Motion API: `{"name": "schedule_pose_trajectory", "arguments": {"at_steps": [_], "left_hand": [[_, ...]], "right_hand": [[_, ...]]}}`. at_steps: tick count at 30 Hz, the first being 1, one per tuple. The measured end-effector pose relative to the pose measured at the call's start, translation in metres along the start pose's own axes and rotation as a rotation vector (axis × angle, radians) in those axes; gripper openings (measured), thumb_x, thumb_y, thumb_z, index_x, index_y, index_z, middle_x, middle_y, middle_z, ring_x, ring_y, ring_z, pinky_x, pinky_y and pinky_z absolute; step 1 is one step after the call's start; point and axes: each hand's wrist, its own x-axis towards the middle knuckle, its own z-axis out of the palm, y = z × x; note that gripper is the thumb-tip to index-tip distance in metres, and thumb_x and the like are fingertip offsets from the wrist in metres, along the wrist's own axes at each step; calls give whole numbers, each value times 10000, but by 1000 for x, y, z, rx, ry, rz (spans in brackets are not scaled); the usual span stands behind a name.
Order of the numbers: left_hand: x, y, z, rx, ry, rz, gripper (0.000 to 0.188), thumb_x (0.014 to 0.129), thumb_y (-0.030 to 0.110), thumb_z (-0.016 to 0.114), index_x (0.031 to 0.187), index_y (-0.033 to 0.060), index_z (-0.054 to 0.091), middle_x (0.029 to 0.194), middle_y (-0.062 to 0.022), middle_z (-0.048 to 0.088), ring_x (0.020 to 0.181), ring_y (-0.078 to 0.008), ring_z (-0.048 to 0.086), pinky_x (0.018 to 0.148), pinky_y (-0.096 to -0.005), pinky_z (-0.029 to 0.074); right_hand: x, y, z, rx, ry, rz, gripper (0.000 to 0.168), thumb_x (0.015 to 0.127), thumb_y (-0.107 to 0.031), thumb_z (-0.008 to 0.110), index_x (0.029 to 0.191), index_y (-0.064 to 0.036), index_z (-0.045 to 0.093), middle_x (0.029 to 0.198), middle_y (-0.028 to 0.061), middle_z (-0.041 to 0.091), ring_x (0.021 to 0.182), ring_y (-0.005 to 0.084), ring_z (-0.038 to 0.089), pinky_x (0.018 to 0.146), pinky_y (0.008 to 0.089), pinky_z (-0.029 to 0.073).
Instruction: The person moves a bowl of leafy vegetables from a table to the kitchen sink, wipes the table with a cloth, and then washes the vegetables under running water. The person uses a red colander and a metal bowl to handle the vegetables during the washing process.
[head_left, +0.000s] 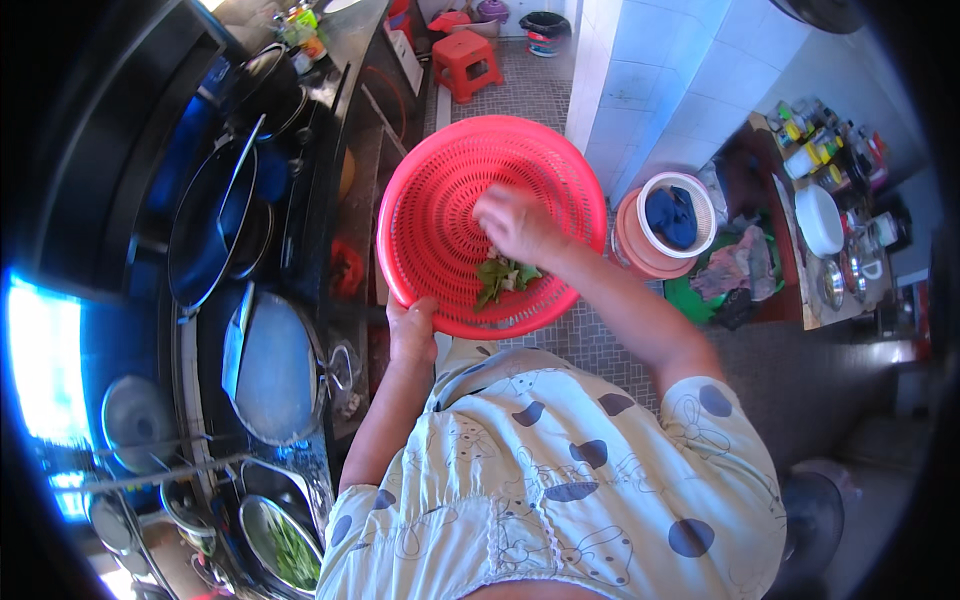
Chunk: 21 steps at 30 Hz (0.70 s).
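A large round red plastic colander basket is held out in front of my body, tilted so that its inside shows. My left hand grips its near left rim, with the thumb over the edge. Inside the basket, a small pile of green leafy vegetable pieces lies toward the near wall. Above this pile is my right hand, its fingers curled and blurred; whether anything is between them cannot be told.
To the left, a wok and a large round metal lid sit on the stove counter; a metal bowl with green leaves stands nearer. A red stool is ahead. Right are stacked buckets and a cluttered table.
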Motion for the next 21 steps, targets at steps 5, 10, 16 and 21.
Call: {"name": "schedule_pose_trajectory", "arguments": {"at_steps": [5,10,16,21], "left_hand": [[107,11,47,-1,-82,-28,569,676,-134,470,1221,27,466,1104,-102,582,999,-232,574,876,-334,463],[254,27,91,-5,-107,-98,545,690,-137,473,1211,22,468,1112,-110,585,1003,-243,582,866,-347,482],[405,61,159,-8,-186,-118,538,694,-146,464,1205,20,462,1107,-110,582,984,-242,590,854,-356,493],[514,71,235,44,-226,-104,542,690,-151,455,1205,18,461,1108,-112,579,981,-244,590,848,-357,494]], "right_hand": [[75,107,20,-196,185,127,134,742,-114,613,852,-73,548,823,126,508,810,328,558,689,430,477],[121,182,72,-205,-276,89,161,741,-158,630,877,-82,587,864,121,546,811,327,581,679,448,484],[278,283,39,-73,-73,218,149,771,-155,621,878,-59,580,864,136,534,795,333,578,675,437,492],[366,389,47,-215,-9,178,152,754,-144,615,866,-48,581,855,143,533,788,324,571,672,434,485]]}}
